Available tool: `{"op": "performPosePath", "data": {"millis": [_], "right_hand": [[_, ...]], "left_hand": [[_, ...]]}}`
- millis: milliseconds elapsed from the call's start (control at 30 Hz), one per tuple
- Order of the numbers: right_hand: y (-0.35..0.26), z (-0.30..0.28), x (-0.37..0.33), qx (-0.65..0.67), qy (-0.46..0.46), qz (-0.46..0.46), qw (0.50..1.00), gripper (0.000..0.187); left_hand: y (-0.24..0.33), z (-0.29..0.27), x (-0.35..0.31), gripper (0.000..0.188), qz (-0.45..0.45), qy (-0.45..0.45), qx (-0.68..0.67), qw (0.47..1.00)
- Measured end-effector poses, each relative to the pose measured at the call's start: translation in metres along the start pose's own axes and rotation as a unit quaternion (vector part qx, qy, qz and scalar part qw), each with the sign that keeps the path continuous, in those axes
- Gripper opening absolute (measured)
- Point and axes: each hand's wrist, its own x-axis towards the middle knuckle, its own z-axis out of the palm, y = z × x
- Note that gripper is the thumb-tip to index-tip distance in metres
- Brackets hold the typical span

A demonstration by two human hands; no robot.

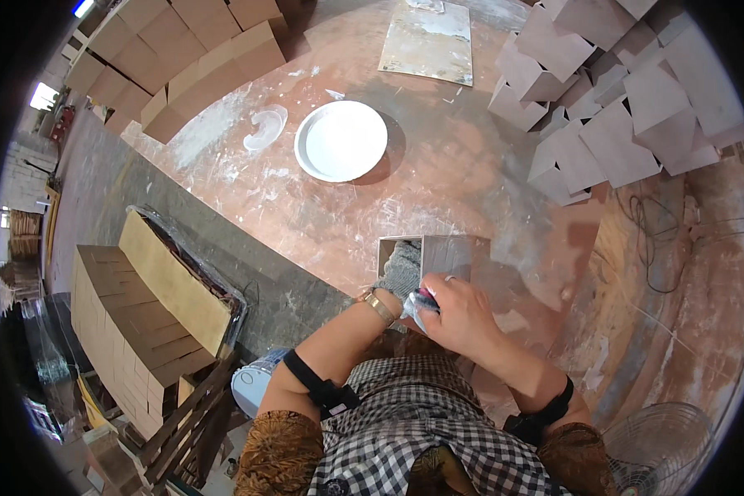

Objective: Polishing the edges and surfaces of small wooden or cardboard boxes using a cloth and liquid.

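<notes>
A small open-ended box [456, 255], pale grey-brown outside, stands close in front of me on the stained reddish table [504, 207]. My left hand [403, 269], in a grey knitted glove, reaches into the box's opening; its fingers are hidden inside. Bare and wearing a ring, my right hand [461, 312] is closed beside the box's near edge, around a small tool with a dark handle [426, 299] and a whitish part. What kind of tool it is I cannot make out. Beyond the box sits a round white basin [301, 155].
Pale boxes [587, 153] are piled at the right, brown boxes [215, 70] at the far left. A stained board [426, 50] lies at the back. Left of the table stand stacked cardboard pieces [124, 331] and a light-blue drum [252, 387]. A wire-cage fan [665, 438] is at lower right.
</notes>
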Motion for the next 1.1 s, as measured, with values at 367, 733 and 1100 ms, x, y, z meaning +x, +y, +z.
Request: {"op": "performPosePath", "data": {"millis": [367, 733, 1100], "right_hand": [[0.021, 0.009, -0.003, -0.015, 0.047, 0.016, 0.999, 0.016], [0.050, 0.006, -0.002, -0.022, 0.087, 0.040, 0.995, 0.014], [0.088, 0.002, 0.005, -0.025, 0.139, 0.077, 0.987, 0.018]], "left_hand": [[0.033, 0.003, -0.002, 0.037, 0.079, -0.030, 0.311, 0.947], [0.046, -0.004, -0.009, 0.040, 0.038, -0.030, 0.147, 0.988], [0.017, -0.006, -0.002, 0.038, 0.054, -0.037, 0.109, 0.992]]}}
